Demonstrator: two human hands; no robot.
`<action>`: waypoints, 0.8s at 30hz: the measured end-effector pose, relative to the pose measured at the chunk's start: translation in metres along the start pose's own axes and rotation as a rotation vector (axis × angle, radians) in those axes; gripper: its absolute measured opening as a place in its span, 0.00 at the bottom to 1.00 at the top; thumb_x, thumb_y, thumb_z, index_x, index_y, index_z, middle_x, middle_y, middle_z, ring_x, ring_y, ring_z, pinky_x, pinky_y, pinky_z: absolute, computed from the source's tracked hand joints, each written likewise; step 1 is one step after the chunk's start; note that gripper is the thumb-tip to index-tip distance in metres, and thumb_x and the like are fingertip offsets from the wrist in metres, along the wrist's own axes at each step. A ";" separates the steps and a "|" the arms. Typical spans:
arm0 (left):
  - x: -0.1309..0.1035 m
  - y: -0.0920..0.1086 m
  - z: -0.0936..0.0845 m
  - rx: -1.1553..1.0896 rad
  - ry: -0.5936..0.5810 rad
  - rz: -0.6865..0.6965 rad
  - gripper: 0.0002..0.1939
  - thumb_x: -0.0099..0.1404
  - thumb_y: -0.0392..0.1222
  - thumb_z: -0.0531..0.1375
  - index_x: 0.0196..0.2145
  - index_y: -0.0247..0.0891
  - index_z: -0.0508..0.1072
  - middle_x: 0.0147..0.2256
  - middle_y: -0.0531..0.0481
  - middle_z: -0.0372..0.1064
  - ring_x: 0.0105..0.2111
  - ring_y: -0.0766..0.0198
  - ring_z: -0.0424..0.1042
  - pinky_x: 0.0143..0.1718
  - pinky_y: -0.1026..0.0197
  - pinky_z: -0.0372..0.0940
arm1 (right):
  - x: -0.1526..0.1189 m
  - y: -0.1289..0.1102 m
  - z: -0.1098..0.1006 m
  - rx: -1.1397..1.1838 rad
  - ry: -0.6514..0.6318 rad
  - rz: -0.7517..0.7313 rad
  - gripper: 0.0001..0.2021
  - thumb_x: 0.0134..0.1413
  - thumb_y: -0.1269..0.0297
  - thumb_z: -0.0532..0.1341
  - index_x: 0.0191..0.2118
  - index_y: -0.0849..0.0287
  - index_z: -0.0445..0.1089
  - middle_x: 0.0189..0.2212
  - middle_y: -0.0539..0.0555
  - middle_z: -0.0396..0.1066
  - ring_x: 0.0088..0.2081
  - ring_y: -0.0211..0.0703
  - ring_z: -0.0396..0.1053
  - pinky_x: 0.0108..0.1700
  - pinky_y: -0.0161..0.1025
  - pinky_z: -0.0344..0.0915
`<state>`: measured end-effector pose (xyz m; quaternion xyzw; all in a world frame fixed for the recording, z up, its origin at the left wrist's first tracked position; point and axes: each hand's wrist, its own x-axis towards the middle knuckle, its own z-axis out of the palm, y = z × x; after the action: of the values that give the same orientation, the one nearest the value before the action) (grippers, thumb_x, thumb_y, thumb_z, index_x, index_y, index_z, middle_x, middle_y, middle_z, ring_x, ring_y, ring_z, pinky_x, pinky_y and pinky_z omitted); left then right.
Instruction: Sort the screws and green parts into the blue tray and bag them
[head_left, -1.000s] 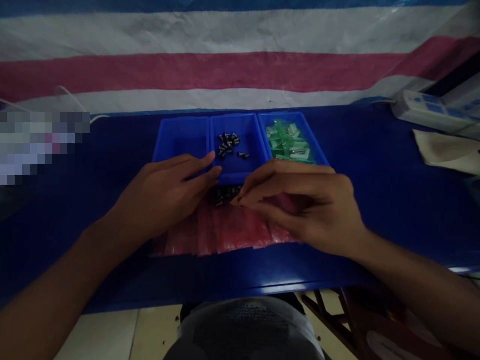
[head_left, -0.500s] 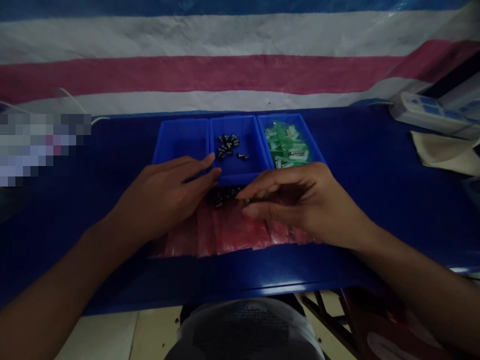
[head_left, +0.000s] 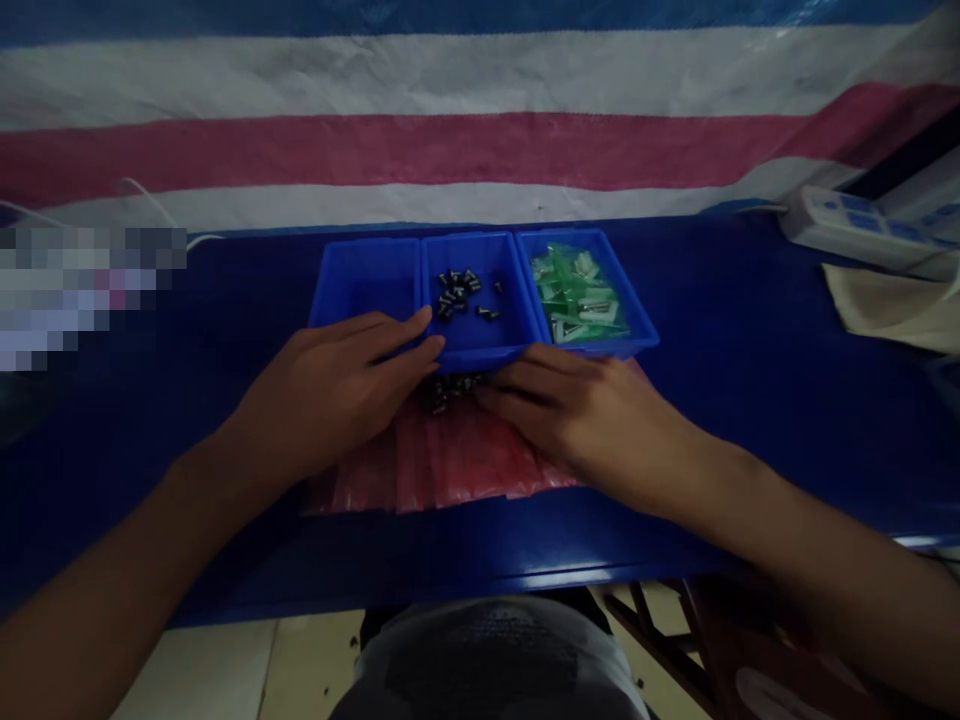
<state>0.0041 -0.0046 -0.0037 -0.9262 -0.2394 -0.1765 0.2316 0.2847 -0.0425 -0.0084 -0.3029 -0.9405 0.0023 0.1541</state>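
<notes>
My left hand [head_left: 345, 385] has its fingers apart, fingertips by the front edge of the middle blue bin [head_left: 480, 355]. Several small black screws [head_left: 459, 293] lie in that bin, with one apart near its right wall. More black screws [head_left: 442, 392] are in front of the bin, between my hands, on red plastic bags [head_left: 472, 455]. My right hand [head_left: 562, 405] reaches these screws with fingers pressed together; whatever the fingertips hold is too small to make out. The right bin [head_left: 645, 340] holds green bags with pale parts [head_left: 577, 295].
The left blue bin [head_left: 367, 280] adjoins the middle one. A white power strip [head_left: 855, 225] and beige paper [head_left: 885, 305] lie at the right. A striped sheet [head_left: 480, 150] hangs behind the blue table [head_left: 750, 350]. Pixelated items are at the left.
My right hand has turned and closed its fingers at the screws in front of the bin. One more screw now shows in the middle bin. My left hand has hardly moved.
</notes>
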 end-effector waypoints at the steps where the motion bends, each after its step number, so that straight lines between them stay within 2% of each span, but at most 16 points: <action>1: 0.000 0.000 0.000 -0.001 -0.007 -0.002 0.16 0.84 0.36 0.52 0.52 0.35 0.80 0.54 0.42 0.82 0.48 0.57 0.84 0.49 0.54 0.82 | 0.000 0.000 0.003 -0.070 -0.040 -0.051 0.08 0.69 0.76 0.64 0.47 0.62 0.81 0.43 0.61 0.82 0.45 0.52 0.78 0.40 0.44 0.75; 5: 0.002 0.001 -0.002 -0.005 -0.001 -0.004 0.14 0.83 0.35 0.55 0.52 0.36 0.81 0.55 0.43 0.82 0.51 0.59 0.84 0.53 0.56 0.81 | 0.003 0.000 0.011 -0.151 0.034 -0.119 0.07 0.69 0.78 0.64 0.39 0.63 0.78 0.41 0.60 0.79 0.41 0.50 0.74 0.38 0.43 0.71; 10: 0.001 0.000 -0.003 0.001 -0.036 -0.018 0.13 0.83 0.35 0.56 0.54 0.38 0.81 0.58 0.43 0.81 0.51 0.58 0.84 0.53 0.56 0.82 | 0.003 0.003 0.012 -0.119 0.112 -0.140 0.12 0.71 0.78 0.60 0.38 0.62 0.79 0.40 0.60 0.79 0.40 0.50 0.74 0.40 0.45 0.73; 15: 0.001 -0.001 -0.002 -0.013 0.003 0.001 0.12 0.82 0.33 0.56 0.54 0.34 0.80 0.57 0.41 0.81 0.49 0.58 0.85 0.51 0.55 0.82 | 0.002 -0.001 0.011 0.138 0.158 -0.016 0.15 0.77 0.74 0.55 0.47 0.59 0.80 0.46 0.59 0.80 0.42 0.45 0.78 0.43 0.41 0.77; 20: 0.003 -0.001 -0.004 -0.036 0.007 0.004 0.11 0.80 0.31 0.58 0.53 0.33 0.79 0.55 0.39 0.82 0.47 0.55 0.85 0.48 0.54 0.83 | 0.005 -0.005 0.011 0.453 0.326 0.044 0.12 0.75 0.73 0.60 0.51 0.59 0.82 0.51 0.59 0.81 0.52 0.45 0.81 0.55 0.40 0.80; 24: 0.004 0.000 -0.005 -0.020 0.003 0.013 0.11 0.80 0.30 0.57 0.53 0.32 0.79 0.55 0.39 0.82 0.47 0.55 0.85 0.47 0.54 0.82 | 0.007 -0.003 0.007 0.551 0.364 0.130 0.12 0.72 0.72 0.65 0.54 0.56 0.83 0.52 0.57 0.82 0.52 0.46 0.82 0.56 0.44 0.80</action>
<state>0.0062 -0.0061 0.0023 -0.9298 -0.2311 -0.1788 0.2239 0.2755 -0.0409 -0.0132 -0.3047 -0.8402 0.2123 0.3951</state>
